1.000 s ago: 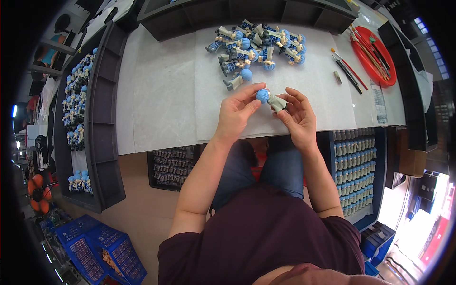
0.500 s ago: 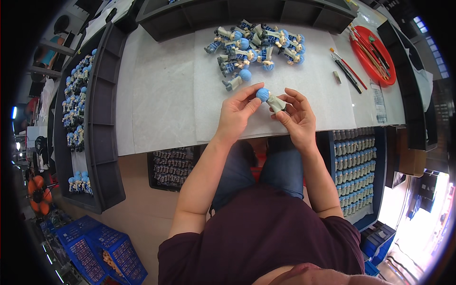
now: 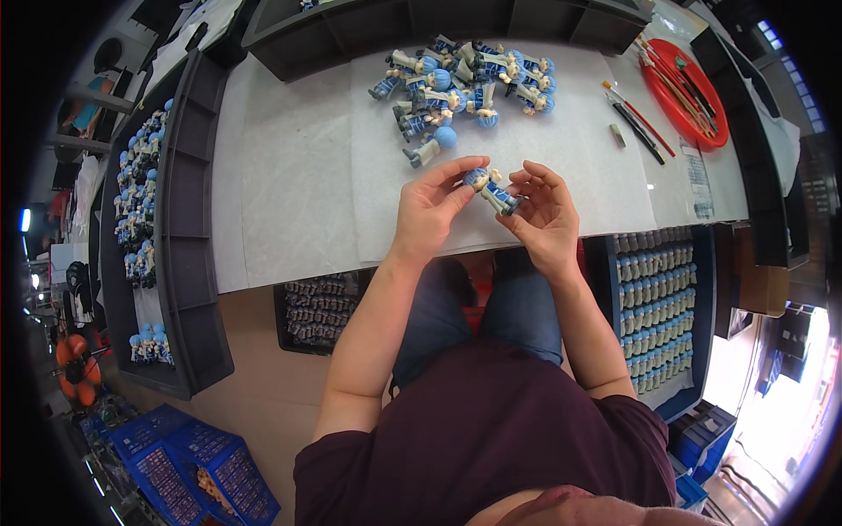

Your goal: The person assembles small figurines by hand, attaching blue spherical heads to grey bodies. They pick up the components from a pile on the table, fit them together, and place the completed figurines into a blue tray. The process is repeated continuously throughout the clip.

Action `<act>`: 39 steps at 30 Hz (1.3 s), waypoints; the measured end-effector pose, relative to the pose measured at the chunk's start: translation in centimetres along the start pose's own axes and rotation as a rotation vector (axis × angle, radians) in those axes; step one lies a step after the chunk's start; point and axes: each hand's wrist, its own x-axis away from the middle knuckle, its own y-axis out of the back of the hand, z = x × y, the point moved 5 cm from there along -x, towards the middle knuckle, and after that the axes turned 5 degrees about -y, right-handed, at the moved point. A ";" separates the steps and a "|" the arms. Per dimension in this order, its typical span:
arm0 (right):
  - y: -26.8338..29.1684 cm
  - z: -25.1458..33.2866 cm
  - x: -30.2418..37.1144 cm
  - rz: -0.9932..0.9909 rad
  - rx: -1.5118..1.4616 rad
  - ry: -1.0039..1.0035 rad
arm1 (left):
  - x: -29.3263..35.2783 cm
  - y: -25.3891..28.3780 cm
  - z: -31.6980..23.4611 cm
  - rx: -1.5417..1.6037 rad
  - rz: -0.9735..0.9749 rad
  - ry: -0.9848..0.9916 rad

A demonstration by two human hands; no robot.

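Observation:
A small figurine [image 3: 494, 191] with light blue hair and a blue-and-white outfit is held over the near part of the table, its front showing. My left hand [image 3: 428, 207] pinches it by the head between thumb and fingers. At the feet end, my right hand [image 3: 545, 206] has its thumb and fingers closed about the dark shoes. Beyond my hands lies a loose pile of similar figurines [image 3: 465, 83]. One figurine [image 3: 430, 147] lies at the pile's near edge, close to my left hand.
A red oval tray [image 3: 712, 131] with brushes stands at the right, beside loose brushes [image 3: 638, 130] and a small grey block [image 3: 617, 135]. Dark bins border the table's back [image 3: 377, 35] and left [image 3: 189, 254]. Rows of figurines [image 3: 656, 311] fill a crate below right.
The figurine in my hands has been turned from its plain pale back to its blue-and-white front. Both hands stay in nearly the same place.

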 end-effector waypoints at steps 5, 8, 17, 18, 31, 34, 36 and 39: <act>0.0 0.2 0.1 -0.007 0.048 0.025 | -0.2 -0.2 -0.2 0.005 0.004 0.001; -0.3 1.0 0.2 -0.013 0.192 0.131 | -0.2 0.3 -0.1 -0.035 -0.041 -0.007; 7.5 6.5 6.0 -0.338 0.461 0.439 | 0.1 -0.6 1.1 -0.390 0.056 -0.116; 10.3 7.9 8.1 -0.422 0.493 0.419 | 0.1 -0.6 0.8 -0.416 0.038 -0.120; 32.1 2.3 50.1 -1.096 0.972 -1.022 | 0.2 -0.4 0.8 -0.470 0.029 -0.064; 32.4 -0.4 52.2 -1.023 0.936 -1.127 | 0.1 -0.7 0.8 -0.494 0.018 -0.055; 32.6 -1.7 52.4 -0.981 0.908 -1.153 | 0.2 -0.7 0.7 -0.499 0.014 -0.054; 32.3 -2.6 51.5 -0.864 0.887 -1.229 | 0.1 -0.5 0.7 -0.505 0.011 -0.059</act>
